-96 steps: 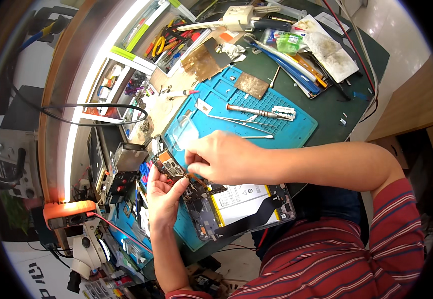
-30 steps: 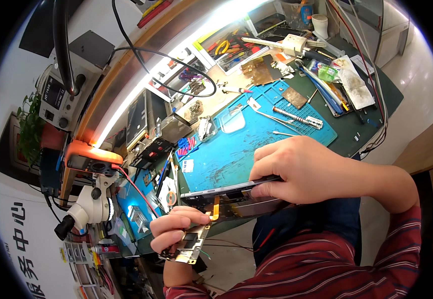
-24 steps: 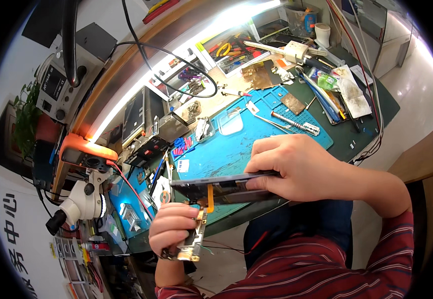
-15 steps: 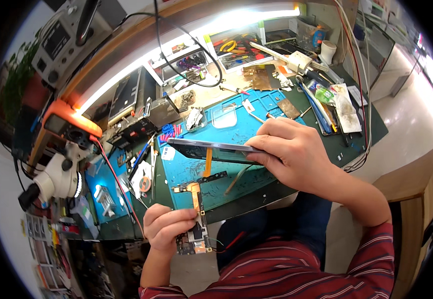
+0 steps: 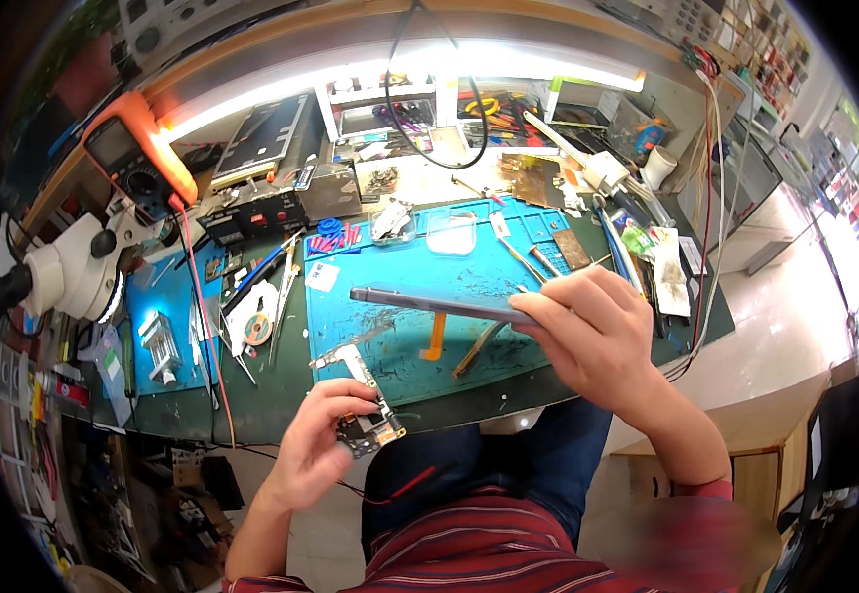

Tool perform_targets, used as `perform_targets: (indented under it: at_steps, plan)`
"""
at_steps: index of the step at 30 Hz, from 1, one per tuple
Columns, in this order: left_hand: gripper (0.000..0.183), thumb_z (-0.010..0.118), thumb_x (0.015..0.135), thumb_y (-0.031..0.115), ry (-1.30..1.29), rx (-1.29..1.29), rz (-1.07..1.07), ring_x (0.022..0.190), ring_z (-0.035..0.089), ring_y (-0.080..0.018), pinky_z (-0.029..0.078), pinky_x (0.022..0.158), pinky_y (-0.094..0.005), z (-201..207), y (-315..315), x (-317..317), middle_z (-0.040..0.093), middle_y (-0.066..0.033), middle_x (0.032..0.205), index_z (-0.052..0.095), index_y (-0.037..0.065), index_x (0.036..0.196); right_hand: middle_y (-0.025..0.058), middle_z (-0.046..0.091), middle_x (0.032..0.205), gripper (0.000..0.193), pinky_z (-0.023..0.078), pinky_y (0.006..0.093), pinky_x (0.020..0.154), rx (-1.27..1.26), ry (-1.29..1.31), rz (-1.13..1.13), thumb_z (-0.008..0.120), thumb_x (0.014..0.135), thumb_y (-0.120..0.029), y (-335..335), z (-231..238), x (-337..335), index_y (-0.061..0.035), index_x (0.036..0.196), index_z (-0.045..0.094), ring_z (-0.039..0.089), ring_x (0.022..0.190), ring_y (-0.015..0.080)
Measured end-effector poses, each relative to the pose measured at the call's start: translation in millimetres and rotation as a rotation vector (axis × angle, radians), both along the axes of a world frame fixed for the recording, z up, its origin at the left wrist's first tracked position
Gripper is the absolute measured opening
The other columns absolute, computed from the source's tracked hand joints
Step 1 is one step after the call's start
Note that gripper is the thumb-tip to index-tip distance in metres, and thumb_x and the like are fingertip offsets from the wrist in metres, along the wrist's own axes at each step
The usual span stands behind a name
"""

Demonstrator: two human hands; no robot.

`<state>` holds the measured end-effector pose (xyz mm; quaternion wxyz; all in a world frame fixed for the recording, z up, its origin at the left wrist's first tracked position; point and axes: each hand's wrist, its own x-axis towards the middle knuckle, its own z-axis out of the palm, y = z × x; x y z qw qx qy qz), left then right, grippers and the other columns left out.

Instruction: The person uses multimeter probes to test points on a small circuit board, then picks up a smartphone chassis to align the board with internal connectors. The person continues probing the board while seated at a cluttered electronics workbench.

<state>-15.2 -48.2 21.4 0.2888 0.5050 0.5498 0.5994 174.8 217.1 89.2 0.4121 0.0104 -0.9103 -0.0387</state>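
Observation:
Between the fingers and thumb of my left hand [image 5: 313, 440] is a phone circuit board [image 5: 378, 420], held over my lap by the bench's front edge. A pale strip at its far end reaches over the mat. My right hand [image 5: 597, 331] pinches the right end of a thin, dark phone screen [image 5: 424, 299], seen nearly edge-on above the mat. From the screen's underside hangs an orange flex cable [image 5: 436, 338], apart from the board. A brown-tipped thin tool [image 5: 479, 350] lies on the blue work mat [image 5: 390, 267] below my right hand.
An orange multimeter [image 5: 133, 153] and a white microscope [image 5: 64, 262] stand at the left. Toward the back are a clear plastic box [image 5: 451, 234] and a black power unit [image 5: 251, 219]. Tweezers and a solder spool [image 5: 257, 329] lie left of the mat. Tools and a stained cloth [image 5: 670, 277] lie right.
The board has tilted and moved slightly left in my left hand, away from the orange cable. My right hand has shifted a little right and lower with the screen. The head view has turned.

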Motion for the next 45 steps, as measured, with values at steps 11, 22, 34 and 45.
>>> perform_targets:
  at_steps: [11,22,34,45]
  plan:
    - [0.044,0.066,0.081,-0.015,0.06,-0.059,0.291,0.099,0.055,-0.0115,0.052,0.084,-0.0288,3.4,23.2,6.0,0.041,-0.008,0.133,0.052,0.005,0.117,0.0006,0.06,0.087,0.037,0.043,0.0291,0.058,0.093,0.084,-0.049,0.077,0.064,-0.01,-13.0,-3.3,21.0,-0.0085,0.101,0.074,0.058,0.072,0.0171]
    - [0.05,0.056,0.092,-0.009,-0.411,-0.326,-0.273,0.096,0.06,-0.0097,0.049,0.079,-0.0232,34.9,28.8,27.5,0.066,-0.0115,0.119,0.05,0.0,0.141,-0.001,0.06,0.087,0.034,0.043,0.0275,0.059,0.242,0.022,0.044,0.067,0.064,-0.012,-17.0,-5.9,24.8,-0.0095,0.097,0.075,0.058,0.074,0.0142]
    - [0.051,0.057,0.097,-0.001,-0.721,-0.498,-0.349,0.112,0.059,-0.0134,0.048,0.094,-0.0264,5.0,15.8,43.2,0.063,-0.0097,0.124,0.045,0.001,0.146,-0.0057,0.059,0.099,0.035,0.046,0.0251,0.069,0.362,-0.015,0.124,0.065,0.075,-0.01,-15.4,-72.9,26.0,-0.0134,0.108,0.075,0.056,0.085,0.011]
    - [0.063,0.061,0.094,-0.003,-0.93,-0.542,-0.448,0.107,0.059,-0.0127,0.047,0.089,-0.024,14.1,9.3,52.2,0.063,-0.014,0.123,0.037,0.003,0.152,-0.0017,0.064,0.097,0.039,0.049,0.0265,0.068,0.119,-0.11,0.21,0.066,0.068,-0.014,-6.1,-49.9,29.2,-0.0103,0.107,0.074,0.062,0.083,0.0133]
